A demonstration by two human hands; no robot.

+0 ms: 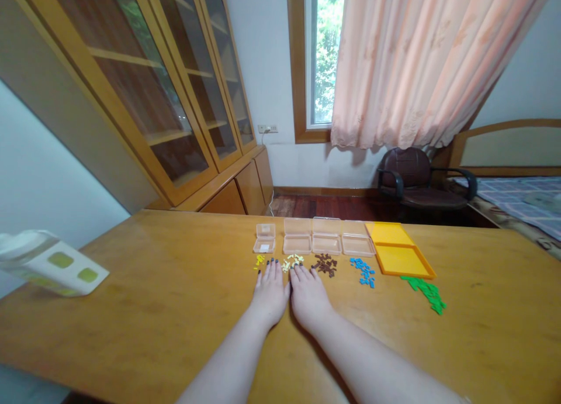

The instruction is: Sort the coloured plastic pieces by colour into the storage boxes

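My left hand (pixel 270 290) and my right hand (pixel 308 293) lie flat side by side on the wooden table (pixel 153 293), fingers stretched out, holding nothing. Just beyond the fingertips lie small piles of pieces: yellow (pixel 259 261), pale cream (pixel 292 262), brown (pixel 325 265), blue (pixel 363 270) and green (pixel 427 292). Behind the piles stand several open clear plastic boxes (pixel 312 238) in a row, and an open yellow box (pixel 398 251) at the right.
A white container with green patches (pixel 52 263) lies at the table's left edge. Beyond the table are a glass-fronted wooden cabinet (pixel 175 100), a dark armchair (pixel 421 182), a pink curtain and a bed at the right.
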